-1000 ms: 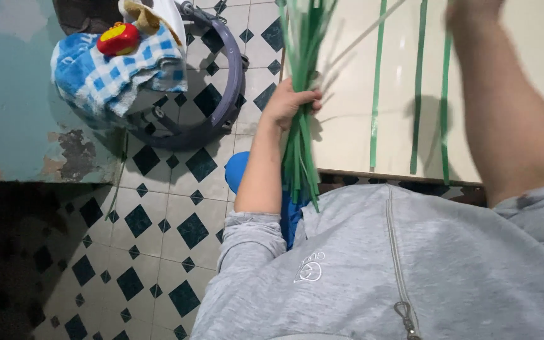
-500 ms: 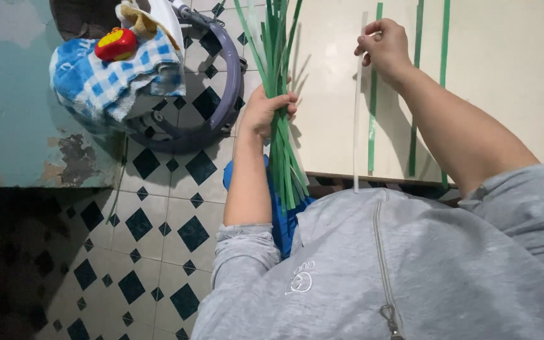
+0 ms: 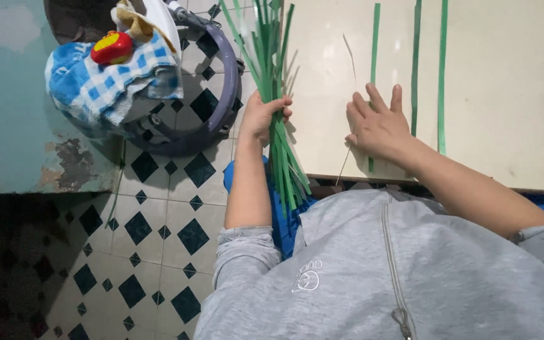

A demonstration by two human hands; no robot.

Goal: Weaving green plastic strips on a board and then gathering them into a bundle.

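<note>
The left hand (image 3: 262,116) is holding a big bunch of long green leaf strips (image 3: 276,94) tight in its fingers, while the right hand (image 3: 378,129), fingers spread flat, is pressing one strip (image 3: 373,50) onto the pale tabletop (image 3: 505,94) beside two laid-out strips (image 3: 429,63).

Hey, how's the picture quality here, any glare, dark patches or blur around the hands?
Head view: sharp on both hands; the left hand grips the green strips, the right hand lies flat on the cream tabletop, which shows soft glare; the lower-left tiled floor falls into deep shadow.
</note>
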